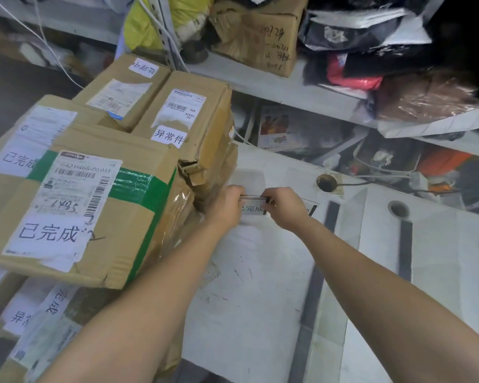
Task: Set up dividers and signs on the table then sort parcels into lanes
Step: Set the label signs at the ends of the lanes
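A small white sign with black characters stands on the white table, near its far edge. My left hand pinches the sign's left end and my right hand pinches its right end. A second sign shows partly behind my right hand. Dark divider strips lie lengthwise on the table to the right. Several labelled cardboard parcels are stacked on the left, the nearest with green tape, another just beyond my left hand.
A metal shelf behind the table holds a cardboard box, bags and clothes. Round cable holes sit in the table top, with a power strip and cables past the far edge.
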Available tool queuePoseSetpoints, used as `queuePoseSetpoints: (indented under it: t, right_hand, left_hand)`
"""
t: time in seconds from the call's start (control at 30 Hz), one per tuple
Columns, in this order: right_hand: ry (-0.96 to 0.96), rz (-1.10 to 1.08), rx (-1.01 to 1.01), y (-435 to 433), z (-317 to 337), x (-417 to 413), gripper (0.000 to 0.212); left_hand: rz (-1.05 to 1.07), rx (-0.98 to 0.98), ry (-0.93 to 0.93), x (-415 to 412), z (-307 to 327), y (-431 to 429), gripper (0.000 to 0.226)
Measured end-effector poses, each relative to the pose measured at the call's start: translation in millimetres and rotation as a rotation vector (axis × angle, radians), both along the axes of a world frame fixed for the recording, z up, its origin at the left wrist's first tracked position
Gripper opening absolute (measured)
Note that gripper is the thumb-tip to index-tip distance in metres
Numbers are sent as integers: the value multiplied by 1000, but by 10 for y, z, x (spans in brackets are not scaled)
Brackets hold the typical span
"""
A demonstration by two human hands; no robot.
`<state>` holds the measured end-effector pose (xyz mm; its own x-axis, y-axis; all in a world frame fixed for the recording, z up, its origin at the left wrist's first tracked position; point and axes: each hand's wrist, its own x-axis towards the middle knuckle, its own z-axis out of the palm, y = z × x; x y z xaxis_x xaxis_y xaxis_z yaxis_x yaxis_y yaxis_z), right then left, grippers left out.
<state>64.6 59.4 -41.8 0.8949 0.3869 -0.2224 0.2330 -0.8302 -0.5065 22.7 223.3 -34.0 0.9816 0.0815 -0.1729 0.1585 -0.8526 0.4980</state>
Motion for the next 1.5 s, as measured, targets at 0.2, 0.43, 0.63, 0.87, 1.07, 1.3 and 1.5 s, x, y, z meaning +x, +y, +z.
queuePoseSetpoints:
  t: [0.2, 0.43, 0.63, 0.87, 1.07, 1.3, 1.5]
  right_hand:
    - [-95, -83, 41, -135, 504, -57, 11]
    - [-253, -105, 65, -405, 1128, -351, 8]
    - [-324, -231, 119, -746, 1450, -665, 15]
    - [-341, -331, 204, -1345, 1587, -1155, 15]
    - [-425, -379, 249, -2080, 1760, -1475, 27]
    - [-475, -364, 308, -3224, 1889, -1875, 21]
    - [-435, -353, 306, -4082, 1871, -2027, 13]
  left_hand:
    - [-42, -62, -159, 28, 363, -89, 27]
    - [-106, -249, -340, -77, 798, -215, 15]
    - [-264, -366, -379, -206, 1097, -470, 17]
    - [-512, -328, -303, -358, 1319, -910, 16]
    - [-596, -295, -311, -562, 1566, -1532, 17]
    - [-614, -275, -297, -878, 1872, -2556, 19]
    - [-597, -181, -296, -972, 1935, -3169, 16]
